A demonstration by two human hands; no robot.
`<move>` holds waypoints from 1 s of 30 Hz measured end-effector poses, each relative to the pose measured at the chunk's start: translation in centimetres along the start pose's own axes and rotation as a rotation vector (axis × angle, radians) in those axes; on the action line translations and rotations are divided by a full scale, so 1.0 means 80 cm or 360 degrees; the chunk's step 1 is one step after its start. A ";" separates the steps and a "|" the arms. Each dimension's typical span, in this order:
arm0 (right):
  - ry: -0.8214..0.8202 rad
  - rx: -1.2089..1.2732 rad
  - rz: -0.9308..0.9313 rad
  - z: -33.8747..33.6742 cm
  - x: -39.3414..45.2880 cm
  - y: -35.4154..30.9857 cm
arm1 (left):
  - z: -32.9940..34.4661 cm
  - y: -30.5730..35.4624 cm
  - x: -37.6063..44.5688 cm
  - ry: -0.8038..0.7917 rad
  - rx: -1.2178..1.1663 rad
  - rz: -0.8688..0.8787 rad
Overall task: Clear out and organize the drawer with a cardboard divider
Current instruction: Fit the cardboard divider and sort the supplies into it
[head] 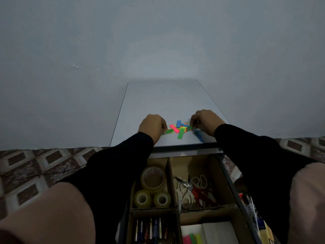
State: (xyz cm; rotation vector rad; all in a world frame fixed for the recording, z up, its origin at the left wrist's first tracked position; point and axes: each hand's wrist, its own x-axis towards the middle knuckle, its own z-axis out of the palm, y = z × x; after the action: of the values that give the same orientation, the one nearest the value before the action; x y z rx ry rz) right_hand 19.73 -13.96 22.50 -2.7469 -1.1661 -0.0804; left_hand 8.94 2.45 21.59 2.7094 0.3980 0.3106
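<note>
Up on the white cabinet top, a loose heap of coloured paper strips in pink, green, blue and orange is flanked by both hands. A green strip at the heap's left edge is pinched by the curled fingers of the left hand, while another green strip at the right edge is held between the curled fingertips of the right hand; a blurred blue shape lies just beneath that hand, and what it is cannot be told. Both forearms are covered by black sleeves. Below the cabinet's front edge, the open drawer is fitted with a cardboard divider forming four compartments. Three rolls of clear tape are kept in the far left compartment, scissors with red and white handles in the far right, batteries in the near left, and sticky notes beside white paper in the near right. A patterned tile floor is seen on either side.
</note>
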 end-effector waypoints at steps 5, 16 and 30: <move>0.0187 0.0421 0.0168 -0.010 -0.007 -0.007 | -0.013 0.003 -0.008 0.0028 -0.0060 -0.0034; 0.0221 0.0778 0.0538 -0.015 0.000 -0.013 | -0.030 0.002 -0.026 0.0034 -0.0131 -0.0049; 0.0206 0.1878 0.0747 -0.030 -0.060 -0.045 | -0.033 0.011 -0.071 -0.0085 -0.0990 -0.0431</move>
State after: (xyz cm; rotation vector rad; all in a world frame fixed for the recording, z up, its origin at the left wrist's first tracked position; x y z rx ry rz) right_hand 13.81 -15.27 24.78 -1.8045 -0.2830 0.3587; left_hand 3.14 0.81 23.44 2.0256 0.5411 0.2346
